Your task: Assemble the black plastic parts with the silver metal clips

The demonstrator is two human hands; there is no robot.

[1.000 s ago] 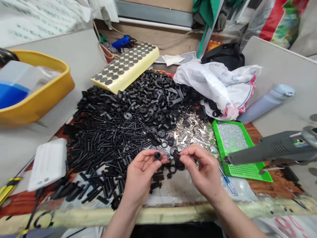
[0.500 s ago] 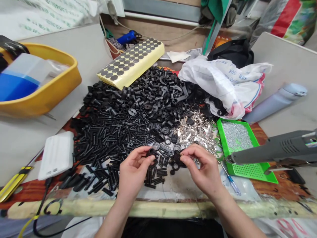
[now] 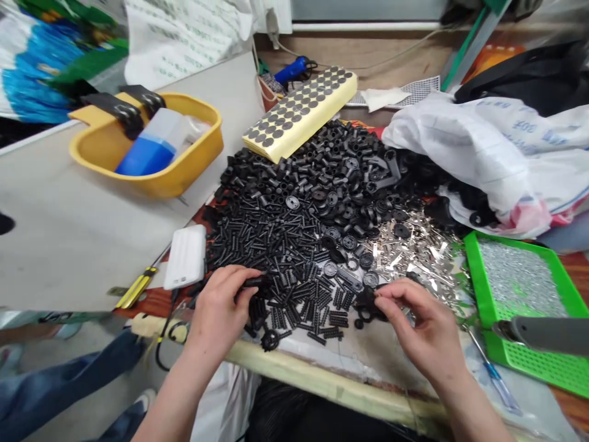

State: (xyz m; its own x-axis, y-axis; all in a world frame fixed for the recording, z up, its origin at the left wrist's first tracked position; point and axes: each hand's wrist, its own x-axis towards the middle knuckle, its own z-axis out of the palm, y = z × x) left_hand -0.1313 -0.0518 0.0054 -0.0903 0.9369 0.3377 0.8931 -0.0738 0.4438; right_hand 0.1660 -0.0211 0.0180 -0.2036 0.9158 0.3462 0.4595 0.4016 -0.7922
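Drawn apart since the earlier frame: left hand [image 3: 216, 313], fingers curled firmly around a short black plastic cylinder [image 3: 252, 282]; right hand [image 3: 426, 325], thumb and fingertips pinching a knot of black plastic rings [image 3: 368, 305].

Remaining contents, left to right: smooth yellow moulded plastic tub [image 3: 202, 138], holding a blue-and-clear plastic bottle [image 3: 150, 147]. Glossy white rectangular plastic case [image 3: 185, 256]. Yellow-and-black screwdriver handle [image 3: 135, 288]. Matte black heap of plastic parts [image 3: 294, 245], ribbed rods, tubes and discs, directly below both hands. Cream sheet of round black adhesive pads [image 3: 299, 113]. Jagged silver metal stampings [image 3: 405, 252]. Crumpled white plastic bag [image 3: 488, 147]. Bright green perforated plastic tray [image 3: 478, 276], covered in fine silver grains.
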